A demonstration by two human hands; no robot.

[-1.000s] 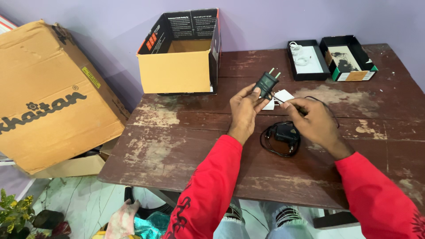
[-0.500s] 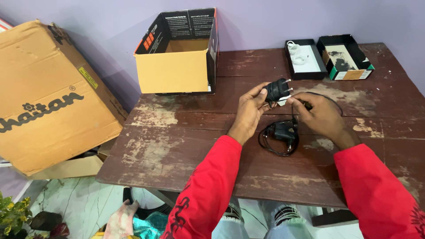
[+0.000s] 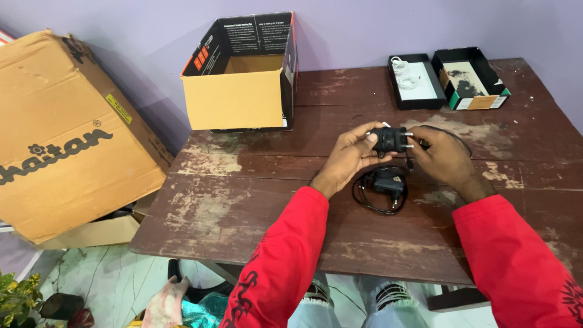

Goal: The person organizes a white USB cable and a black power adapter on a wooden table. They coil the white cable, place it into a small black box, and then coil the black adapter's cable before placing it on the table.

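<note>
Tipping sideways since earlier: small black hard-plastic plug charger [image 3: 388,140], above coiled black adapter [image 3: 384,184] | left hand [image 3: 351,157], right hand [image 3: 442,159] pinching its ends | seeming light, rigid; gripping body, avoiding prongs

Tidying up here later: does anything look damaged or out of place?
The wooden table is badly worn, its dark finish flaking off in pale patches. A large cardboard box leans tilted beside it. The black charger held in both hands looks intact.

This looks like a room in a home. A worn wooden counter [image 3: 255,200] stands against a lilac wall [image 3: 152,24], with cardboard boxes [image 3: 61,133] beside its left edge. A potted plant [image 3: 21,297] sits on the marble floor [image 3: 121,273].
</note>
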